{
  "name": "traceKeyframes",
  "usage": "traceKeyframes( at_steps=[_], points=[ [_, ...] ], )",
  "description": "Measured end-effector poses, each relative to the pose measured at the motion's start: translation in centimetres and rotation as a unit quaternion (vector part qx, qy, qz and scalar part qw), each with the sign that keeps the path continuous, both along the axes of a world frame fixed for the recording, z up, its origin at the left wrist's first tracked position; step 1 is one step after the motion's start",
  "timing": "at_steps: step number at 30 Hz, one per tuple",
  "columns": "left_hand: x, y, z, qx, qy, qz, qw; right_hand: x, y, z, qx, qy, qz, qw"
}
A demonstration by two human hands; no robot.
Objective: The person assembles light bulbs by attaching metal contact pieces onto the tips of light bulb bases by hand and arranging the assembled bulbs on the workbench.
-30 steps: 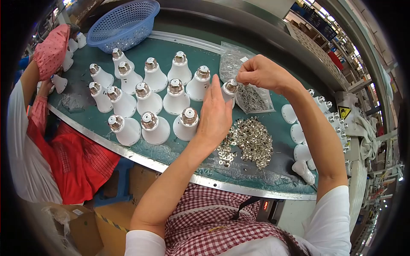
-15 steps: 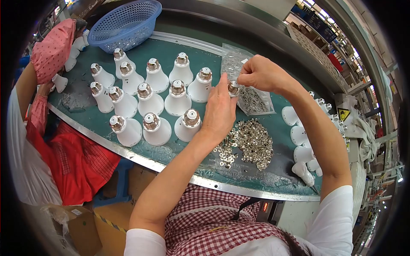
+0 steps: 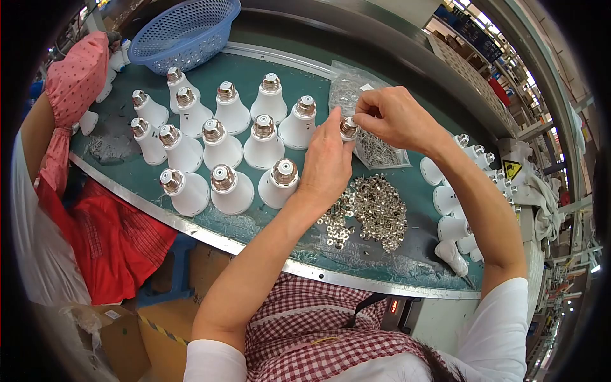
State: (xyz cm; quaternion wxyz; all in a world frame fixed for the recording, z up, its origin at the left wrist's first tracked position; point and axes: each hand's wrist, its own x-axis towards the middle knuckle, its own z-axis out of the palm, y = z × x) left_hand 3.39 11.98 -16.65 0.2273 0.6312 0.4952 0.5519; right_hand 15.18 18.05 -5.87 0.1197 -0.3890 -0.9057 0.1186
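Observation:
My left hand (image 3: 326, 164) is wrapped round a light bulb whose silver screw cap (image 3: 348, 129) points up; its white body is mostly hidden behind my fingers. Thumb and forefinger of my right hand (image 3: 396, 120) are pinched together at the edge of that cap, and anything tiny between them is too small to make out. To the left stand several white bulbs (image 3: 263, 149) with caps upward. Just below my hands lies a pile of small metal contacts (image 3: 380, 213). Behind my right hand is a clear plastic bag (image 3: 377, 150) of thin metal pins.
A blue basket (image 3: 184, 38) sits at the far left of the green bench (image 3: 219, 67). More bulbs (image 3: 453, 228) and a white-wrapped pointed tool (image 3: 453, 260) lie at the right. At the left edge works another person in a pink sleeve (image 3: 77, 79).
My right hand has turned slightly and its fingers have lifted a little at the bulb cap. My left hand keeps its hold. The other person's arm at the left has shifted.

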Motion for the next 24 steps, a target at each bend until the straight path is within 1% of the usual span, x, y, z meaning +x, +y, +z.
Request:
traceKeyframes(
  at_steps=[2,4,5,6,7,8,9,11,12,13,16,17,19,21,24],
  points=[
    [0.0,0.0,0.4,-0.005,-0.005,-0.011,1.0,-0.1,-0.4,0.5,-0.002,-0.005,-0.012,1.0],
    [0.1,-0.2,0.7,0.039,0.003,0.013,0.999,0.4,-1.0,0.6,-0.005,-0.006,-0.028,1.0],
    [-0.1,-0.2,1.1,0.039,0.007,0.009,0.999,1.0,-1.3,0.6,0.035,0.018,-0.036,0.999],
    [-0.3,0.1,1.5,-0.003,-0.013,0.013,1.0,1.6,-1.7,0.6,0.075,0.042,-0.042,0.995],
    [-0.3,0.4,1.8,-0.045,-0.032,0.018,0.998,2.2,-2.4,0.9,0.075,0.045,-0.044,0.995],
    [0.0,1.0,1.4,-0.056,-0.05,0.04,0.996,2.8,-3.6,1.4,0.053,0.071,-0.075,0.993],
    [0.2,1.6,1.5,-0.054,-0.046,0.038,0.997,3.6,-4.7,1.7,0.031,0.098,-0.106,0.989],
    [0.5,2.4,1.6,-0.159,-0.176,-0.036,0.971,5.4,-6.7,1.2,0.021,0.106,-0.124,0.986],
    [0.9,2.5,1.7,-0.158,-0.169,-0.016,0.973,6.2,-7.8,1.0,-0.001,0.111,-0.142,0.984],
    [1.0,2.7,1.7,-0.159,-0.164,-0.019,0.973,7.0,-8.7,0.7,-0.023,0.117,-0.16,0.98],
    [1.0,2.6,1.9,-0.163,-0.225,-0.05,0.959,8.9,-10.8,-0.1,-0.035,0.133,-0.178,0.974],
    [1.0,2.4,1.9,-0.164,-0.219,-0.053,0.96,9.3,-11.2,-0.4,-0.038,0.144,-0.183,0.972],
    [0.9,2.2,2.0,-0.218,-0.303,-0.075,0.925,9.9,-11.9,-0.8,-0.049,0.164,-0.191,0.966],
    [0.9,2.0,1.9,-0.214,-0.304,-0.078,0.925,10.3,-12.7,-1.3,-0.063,0.183,-0.201,0.96],
    [0.9,2.1,2.0,-0.21,-0.311,-0.084,0.923,10.8,-13.7,-1.7,-0.085,0.177,-0.218,0.956]
  ],
)
